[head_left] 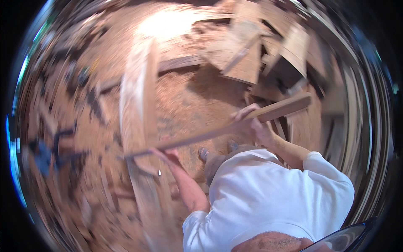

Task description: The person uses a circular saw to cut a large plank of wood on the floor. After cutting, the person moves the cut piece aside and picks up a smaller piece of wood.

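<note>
A long wooden plank [210, 133] slants across in front of my body, its far-right end raised and its left end over a long pale timber beam [138, 96]. My right hand [254, 122] wraps round the plank toward its right part, the thumb side showing. Nearer the left end, my left hand [166, 156] grips the plank from its near side, with the fingers partly hidden and blurred. A small white object [159, 172] shows close to my left hand; its kind is too small to tell.
Boxy pieces of wood [241, 54] are stacked at the far right. Reddish sawdust [180, 101] covers the ground around my feet. At the left lies a blurred blue and dark thing [44, 157] I cannot make out. More boards line the right side.
</note>
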A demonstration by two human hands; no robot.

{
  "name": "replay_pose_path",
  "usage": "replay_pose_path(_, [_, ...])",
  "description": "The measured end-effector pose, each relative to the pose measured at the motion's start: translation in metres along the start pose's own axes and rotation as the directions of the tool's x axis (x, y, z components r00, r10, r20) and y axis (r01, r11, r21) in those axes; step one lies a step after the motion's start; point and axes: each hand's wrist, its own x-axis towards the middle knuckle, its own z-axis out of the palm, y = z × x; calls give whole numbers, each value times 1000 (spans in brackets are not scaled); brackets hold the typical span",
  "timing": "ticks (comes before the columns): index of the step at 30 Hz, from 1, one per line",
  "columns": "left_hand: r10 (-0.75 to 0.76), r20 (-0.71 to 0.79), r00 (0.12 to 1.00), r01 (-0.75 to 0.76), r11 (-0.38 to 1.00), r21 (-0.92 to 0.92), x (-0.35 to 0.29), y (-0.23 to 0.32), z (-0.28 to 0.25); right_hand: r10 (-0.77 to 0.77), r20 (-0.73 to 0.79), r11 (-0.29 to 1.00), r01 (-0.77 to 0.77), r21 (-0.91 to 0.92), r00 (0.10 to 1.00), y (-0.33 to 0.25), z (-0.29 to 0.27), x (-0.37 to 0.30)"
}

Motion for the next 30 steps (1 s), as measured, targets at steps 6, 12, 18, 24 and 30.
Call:
replay_pose_path(6, [-61, -214, 975, 79, 994, 78, 40, -32, -5, -105, -866, 985, -69, -159, 489, -38, -53, -61])
replay_pose_path(12, [-191, -234, 953, 210, 976, 59, 1, -69, -15, -460, -321, -266, -473, -840, 828, -93, -86, -132])
replay_pose_path(18, [-260, -254, 931, 312, 931, 189, -8, -92, -10, -68, -437, -605, -386, -696, 897, -104, -123, -140])
replay_pose_path(24, [-323, -239, 916, 395, 835, 384, -37, -160, 28, 133, -624, -538, -473, -698, 770, -117, -230, -235])
replay_pose_path(30, [-390, -255, 885, 466, 750, 469, -81, -223, 127, 563, -735, -551, -491, -675, 378, -108, -289, -360])
